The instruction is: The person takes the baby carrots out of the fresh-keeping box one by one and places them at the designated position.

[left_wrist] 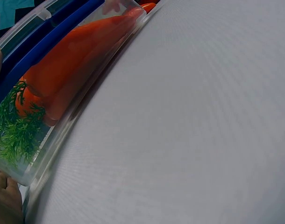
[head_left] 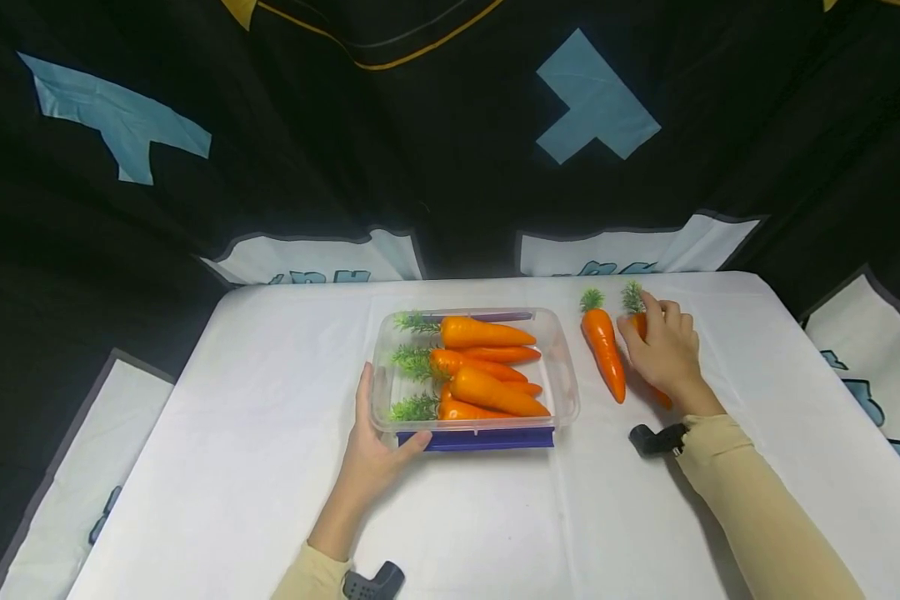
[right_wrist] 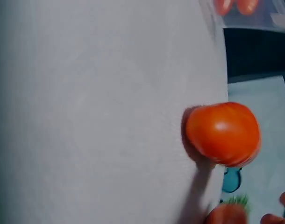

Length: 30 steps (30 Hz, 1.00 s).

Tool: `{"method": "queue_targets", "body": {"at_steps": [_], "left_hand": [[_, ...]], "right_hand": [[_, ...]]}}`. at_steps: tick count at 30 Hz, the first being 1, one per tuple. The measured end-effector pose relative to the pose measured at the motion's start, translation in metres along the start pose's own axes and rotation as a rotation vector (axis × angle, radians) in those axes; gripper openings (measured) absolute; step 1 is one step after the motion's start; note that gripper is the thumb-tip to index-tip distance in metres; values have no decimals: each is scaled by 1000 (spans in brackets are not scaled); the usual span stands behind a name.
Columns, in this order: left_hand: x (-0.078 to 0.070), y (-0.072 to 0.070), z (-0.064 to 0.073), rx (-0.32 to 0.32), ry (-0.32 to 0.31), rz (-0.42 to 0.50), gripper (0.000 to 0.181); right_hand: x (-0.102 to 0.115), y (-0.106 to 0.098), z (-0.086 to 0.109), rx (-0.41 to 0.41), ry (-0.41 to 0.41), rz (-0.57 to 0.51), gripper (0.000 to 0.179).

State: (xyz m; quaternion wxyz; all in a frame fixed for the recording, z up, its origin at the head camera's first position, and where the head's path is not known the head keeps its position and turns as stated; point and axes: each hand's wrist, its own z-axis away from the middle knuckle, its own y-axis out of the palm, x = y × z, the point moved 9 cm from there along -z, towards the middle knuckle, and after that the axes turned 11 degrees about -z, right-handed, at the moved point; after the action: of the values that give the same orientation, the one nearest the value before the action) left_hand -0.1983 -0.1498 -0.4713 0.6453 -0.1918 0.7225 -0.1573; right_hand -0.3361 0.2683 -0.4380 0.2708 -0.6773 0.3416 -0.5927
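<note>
My left hand (head_left: 375,458) grips the near left corner of a clear plastic container (head_left: 570,392). Its thumb lies on the blue latch (head_left: 487,439) and its fingers run along the left wall. Inside lie several orange carrots (head_left: 498,392) with green tops pointing left. At the right, my right hand (head_left: 663,346) is spread over another carrot (head_left: 663,398), partly hiding it. In the right wrist view its fingertips (right_wrist: 272,218) appear raised above that carrot, with a gap between. Just left of this hand a loose carrot (head_left: 605,354) lies on the table.
A white cloth covers the table (head_left: 480,517). Behind it hangs a black curtain (head_left: 382,150) with light blue patches. Each wrist wears a small dark camera, such as the right wrist camera (head_left: 652,440).
</note>
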Motion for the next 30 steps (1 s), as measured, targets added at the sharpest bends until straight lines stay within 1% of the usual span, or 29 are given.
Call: {"method": "queue_targets", "body": {"at_steps": [4,8,13,16,19,21,24,26,30], "left_hand": [[-1,0,0,1,2,2,120],[-1,-1,0,-2,3,-4,121],[-1,0,0,-3,4,-7,121],[0,0,-1,-2,2,-6,120],[1,0,-1,0,2,-10,120],[2,0,-1,1,-3,-9,120],[3,0,-2,4,-13,-1,120],[4,0,-2,7,-23,6,121],[5,1,-2,13,-30,14,120]], "right_hand": [[30,-6,5,-32,-84,-48,69],[65,-5,14,-24,-172,-72,67],[110,1,29,7,-304,-81,69],[135,6,41,44,-394,-93,70],[157,15,52,111,-470,-102,71],[168,23,57,168,-501,-79,71],[177,40,62,274,-515,-26,72],[179,51,63,336,-509,5,73],[183,66,65,450,-506,-10,76]]}}
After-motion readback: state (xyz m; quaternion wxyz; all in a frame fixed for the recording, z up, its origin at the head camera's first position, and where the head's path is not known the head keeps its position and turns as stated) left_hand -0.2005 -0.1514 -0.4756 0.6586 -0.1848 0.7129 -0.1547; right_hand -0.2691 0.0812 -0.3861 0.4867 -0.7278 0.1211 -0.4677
